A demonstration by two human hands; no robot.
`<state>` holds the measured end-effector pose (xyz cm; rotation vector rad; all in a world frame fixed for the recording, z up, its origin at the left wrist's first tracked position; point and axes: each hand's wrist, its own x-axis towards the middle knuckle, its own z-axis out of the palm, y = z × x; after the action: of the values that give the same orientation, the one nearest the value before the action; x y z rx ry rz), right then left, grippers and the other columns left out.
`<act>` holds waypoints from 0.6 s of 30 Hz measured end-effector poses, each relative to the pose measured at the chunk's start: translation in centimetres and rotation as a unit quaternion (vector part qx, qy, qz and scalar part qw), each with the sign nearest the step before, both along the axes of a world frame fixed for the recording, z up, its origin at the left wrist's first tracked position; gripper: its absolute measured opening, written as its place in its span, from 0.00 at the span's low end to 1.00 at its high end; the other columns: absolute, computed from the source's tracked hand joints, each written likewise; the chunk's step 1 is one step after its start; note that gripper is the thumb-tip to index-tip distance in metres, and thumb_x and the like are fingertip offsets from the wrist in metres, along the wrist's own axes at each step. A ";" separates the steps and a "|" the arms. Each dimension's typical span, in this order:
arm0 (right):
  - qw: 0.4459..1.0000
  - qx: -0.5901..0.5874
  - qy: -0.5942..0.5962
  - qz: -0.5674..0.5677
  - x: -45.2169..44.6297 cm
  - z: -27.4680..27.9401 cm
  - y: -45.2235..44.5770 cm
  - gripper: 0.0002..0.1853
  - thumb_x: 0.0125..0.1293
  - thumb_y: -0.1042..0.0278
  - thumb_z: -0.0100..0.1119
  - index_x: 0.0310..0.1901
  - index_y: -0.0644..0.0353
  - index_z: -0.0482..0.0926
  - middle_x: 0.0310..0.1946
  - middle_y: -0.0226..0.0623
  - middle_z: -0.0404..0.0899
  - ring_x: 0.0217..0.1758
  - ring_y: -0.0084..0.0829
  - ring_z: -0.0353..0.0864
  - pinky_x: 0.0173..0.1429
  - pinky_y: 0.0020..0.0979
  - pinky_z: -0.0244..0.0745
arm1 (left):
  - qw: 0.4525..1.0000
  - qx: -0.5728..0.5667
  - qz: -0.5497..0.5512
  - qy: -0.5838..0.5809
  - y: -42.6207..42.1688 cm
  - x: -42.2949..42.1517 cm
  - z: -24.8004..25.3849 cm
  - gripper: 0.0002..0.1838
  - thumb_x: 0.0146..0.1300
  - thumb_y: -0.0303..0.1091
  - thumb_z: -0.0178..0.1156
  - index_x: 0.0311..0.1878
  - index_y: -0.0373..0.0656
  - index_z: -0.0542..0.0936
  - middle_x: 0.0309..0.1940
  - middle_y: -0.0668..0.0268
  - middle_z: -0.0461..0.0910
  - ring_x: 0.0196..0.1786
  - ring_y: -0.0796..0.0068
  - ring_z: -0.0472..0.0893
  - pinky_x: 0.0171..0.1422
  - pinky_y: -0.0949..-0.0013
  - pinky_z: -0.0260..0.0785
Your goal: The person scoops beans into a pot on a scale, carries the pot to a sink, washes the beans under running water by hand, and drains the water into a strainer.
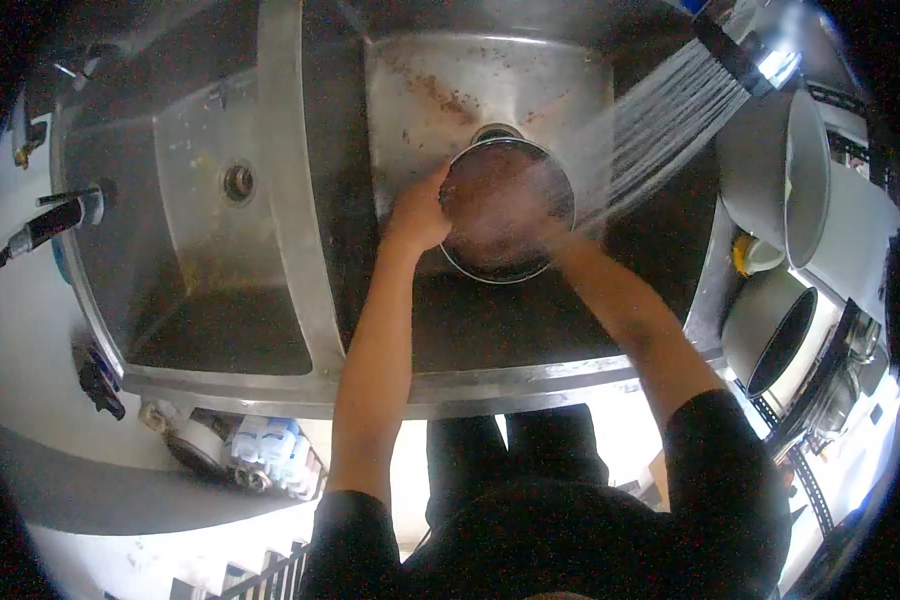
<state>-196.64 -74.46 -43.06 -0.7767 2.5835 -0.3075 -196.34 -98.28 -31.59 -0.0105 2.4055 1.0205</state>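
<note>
Under blurred right hand [536, 212]: round vessel [505, 281], left hand [423, 212] gripping edge.

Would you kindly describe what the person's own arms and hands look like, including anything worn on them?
The left sleeve and right sleeve are short, plain and black, leaving the forearms bare. The left hand wears no glove; the right hand is too blurred for detail. No watch or bracelet shows.

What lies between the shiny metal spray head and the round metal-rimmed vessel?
A slanting fan of whitish water jets, running from spray head toward vessel; head view.
</note>
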 end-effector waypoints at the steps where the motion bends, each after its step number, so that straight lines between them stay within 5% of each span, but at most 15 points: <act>1: 1.000 0.006 0.002 -0.022 0.0 -0.2 -0.3 0.21 0.71 0.60 0.54 0.60 0.60 0.83 0.57 0.51 0.81 0.65 0.52 0.76 0.73 0.54 0.67 | 1.000 0.001 0.000 0.000 0.0 -0.1 0.1 0.47 0.55 0.20 0.63 0.82 0.49 0.63 0.67 0.44 0.77 0.69 0.43 0.76 0.76 0.50 0.68; 6: 0.988 0.075 0.009 -0.133 0.9 -1.6 -3.2 0.21 0.72 0.58 0.53 0.56 0.62 0.84 0.52 0.56 0.83 0.60 0.51 0.81 0.68 0.53 0.73 | 1.000 0.000 -0.009 0.009 0.0 -0.1 -1.1 0.48 0.53 0.19 0.63 0.81 0.50 0.63 0.66 0.43 0.78 0.67 0.41 0.78 0.74 0.50 0.70; 14: 0.994 0.036 0.018 0.103 2.9 2.4 -0.5 0.21 0.72 0.60 0.53 0.56 0.64 0.84 0.50 0.59 0.83 0.57 0.53 0.83 0.66 0.54 0.74 | 1.000 0.016 0.007 -0.004 -0.3 0.5 -1.6 0.47 0.55 0.21 0.61 0.82 0.53 0.63 0.61 0.42 0.80 0.60 0.40 0.81 0.67 0.47 0.74; 18: 0.994 0.032 0.061 0.083 1.2 3.5 1.5 0.21 0.71 0.59 0.54 0.56 0.64 0.84 0.51 0.59 0.83 0.57 0.53 0.83 0.65 0.54 0.75 | 1.000 0.014 0.012 0.000 -0.1 0.3 -1.4 0.47 0.55 0.20 0.60 0.82 0.52 0.63 0.62 0.42 0.80 0.61 0.40 0.81 0.68 0.49 0.74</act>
<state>-195.42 -72.99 -39.56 -1.0081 2.6053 -0.1282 -195.99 -98.38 -33.00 -0.0292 2.3951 1.0647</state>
